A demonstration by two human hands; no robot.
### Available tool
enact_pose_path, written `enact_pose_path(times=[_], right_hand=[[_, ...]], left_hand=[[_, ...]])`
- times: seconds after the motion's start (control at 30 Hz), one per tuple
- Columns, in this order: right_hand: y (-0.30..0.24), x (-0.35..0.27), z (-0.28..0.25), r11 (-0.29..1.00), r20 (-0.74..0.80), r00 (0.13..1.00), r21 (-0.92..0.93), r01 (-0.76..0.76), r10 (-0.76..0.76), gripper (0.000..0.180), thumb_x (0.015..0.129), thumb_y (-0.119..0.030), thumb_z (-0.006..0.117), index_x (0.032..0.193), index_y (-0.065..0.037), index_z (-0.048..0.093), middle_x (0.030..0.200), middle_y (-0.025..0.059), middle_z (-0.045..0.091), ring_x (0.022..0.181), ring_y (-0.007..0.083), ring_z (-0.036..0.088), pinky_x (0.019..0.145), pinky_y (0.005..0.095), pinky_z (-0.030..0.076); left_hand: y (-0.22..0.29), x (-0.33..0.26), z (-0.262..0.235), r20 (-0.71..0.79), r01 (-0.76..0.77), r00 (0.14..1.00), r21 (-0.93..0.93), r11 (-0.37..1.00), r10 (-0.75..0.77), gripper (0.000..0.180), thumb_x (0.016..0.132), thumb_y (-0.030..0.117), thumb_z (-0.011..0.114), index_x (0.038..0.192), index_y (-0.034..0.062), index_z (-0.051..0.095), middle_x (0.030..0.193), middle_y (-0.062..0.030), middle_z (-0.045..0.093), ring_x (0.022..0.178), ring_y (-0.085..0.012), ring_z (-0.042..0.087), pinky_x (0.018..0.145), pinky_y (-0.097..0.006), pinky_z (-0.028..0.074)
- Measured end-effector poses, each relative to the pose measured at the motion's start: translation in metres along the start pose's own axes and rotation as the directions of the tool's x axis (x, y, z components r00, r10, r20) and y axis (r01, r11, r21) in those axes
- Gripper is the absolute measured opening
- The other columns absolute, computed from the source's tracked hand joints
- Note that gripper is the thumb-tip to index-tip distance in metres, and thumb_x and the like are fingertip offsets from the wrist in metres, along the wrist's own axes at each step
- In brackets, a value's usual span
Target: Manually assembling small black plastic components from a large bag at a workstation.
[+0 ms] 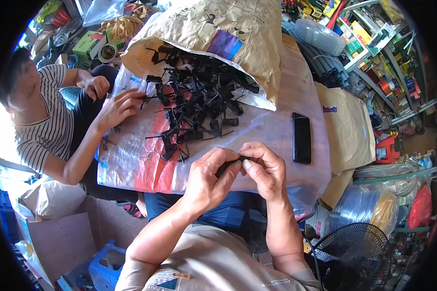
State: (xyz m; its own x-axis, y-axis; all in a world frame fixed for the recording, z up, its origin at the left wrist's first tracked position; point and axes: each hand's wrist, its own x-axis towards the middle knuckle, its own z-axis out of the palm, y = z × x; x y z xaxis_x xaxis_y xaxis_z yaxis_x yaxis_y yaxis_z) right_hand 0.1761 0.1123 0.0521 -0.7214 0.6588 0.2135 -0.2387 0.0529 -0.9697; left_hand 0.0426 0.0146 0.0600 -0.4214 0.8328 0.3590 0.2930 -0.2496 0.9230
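Observation:
My left hand (210, 177) and my right hand (265, 173) meet over the table's near edge. Both are closed around a small black plastic part (222, 169), mostly hidden by my fingers and thumbs. Just beyond them lies a tangled pile of black plastic parts (194, 104) with thin rod-like arms. The pile spills from the mouth of a big tan woven sack (250, 34) lying on its side. At the left of the pile, a co-worker's hand (121, 107) reaches to its edge.
A woven plastic sheet (286, 140) with a red stripe covers the table. To the right lies a black phone (301, 138). A person in a striped shirt (31, 133) sits at the left. Near my right elbow stands a black fan (352, 247); a blue stool (107, 266) is lower left.

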Motion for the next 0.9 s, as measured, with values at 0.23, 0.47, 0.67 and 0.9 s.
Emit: enact_pose_path(times=[0.23, 0.47, 0.67, 0.9], right_hand=[[0.002, 0.005, 0.004, 0.998, -0.003, 0.998, -0.007, 0.056, -0.056, 0.016, 0.089, 0.001, 0.056, 0.105, 0.002, 0.06, 0.105, 0.0079, 0.058, 0.08, 0.008, 0.055, 0.071, 0.0224, 0.046], [-0.014, 0.012, 0.001, 0.989, 0.101, 0.986, -0.072, -0.129, 0.136, 0.009, 0.091, -0.005, 0.062, 0.098, 0.001, 0.061, 0.088, 0.004, 0.064, 0.077, 0.0073, 0.056, 0.068, 0.0214, 0.046], [-0.009, 0.013, -0.007, 0.914, 0.13, 0.958, -0.356, -0.197, 0.257, 0.011, 0.091, -0.01, 0.064, 0.095, 0.0, 0.061, 0.07, 0.0001, 0.06, 0.063, 0.0057, 0.055, 0.057, 0.0223, 0.046], [-0.02, 0.035, -0.012, 0.903, 0.199, 0.909, -0.311, -0.296, 0.366, 0.006, 0.091, -0.003, 0.058, 0.094, 0.001, 0.06, 0.07, -0.001, 0.059, 0.06, 0.0047, 0.053, 0.054, 0.0203, 0.044]], left_hand=[[0.003, 0.001, 0.0, -0.06, -0.121, 0.99, 0.1, 0.988, 0.128, 0.009, 0.082, 0.002, 0.065, 0.09, 0.0, 0.061, 0.077, -0.0133, 0.06, 0.067, -0.0236, 0.061, 0.062, -0.032, 0.049], [-0.001, 0.006, -0.022, 0.305, 0.567, 0.809, -0.63, 0.53, -0.502, 0.018, 0.096, 0.02, 0.057, 0.101, 0.0033, 0.06, 0.075, 0.0007, 0.06, 0.058, -0.004, 0.045, 0.051, -0.019, 0.037], [-0.013, -0.009, -0.022, 0.205, 0.235, 0.953, -0.038, 0.971, -0.223, 0.03, 0.09, 0.016, 0.064, 0.112, -0.0036, 0.057, 0.087, -0.0081, 0.064, 0.075, -0.0189, 0.062, 0.07, -0.032, 0.051], [-0.021, 0.012, -0.018, 0.188, 0.071, 0.976, 0.205, 0.976, -0.111, 0.028, 0.082, 0.013, 0.062, 0.105, -0.0023, 0.057, 0.077, -0.0205, 0.062, 0.07, -0.0352, 0.064, 0.064, -0.038, 0.05]])
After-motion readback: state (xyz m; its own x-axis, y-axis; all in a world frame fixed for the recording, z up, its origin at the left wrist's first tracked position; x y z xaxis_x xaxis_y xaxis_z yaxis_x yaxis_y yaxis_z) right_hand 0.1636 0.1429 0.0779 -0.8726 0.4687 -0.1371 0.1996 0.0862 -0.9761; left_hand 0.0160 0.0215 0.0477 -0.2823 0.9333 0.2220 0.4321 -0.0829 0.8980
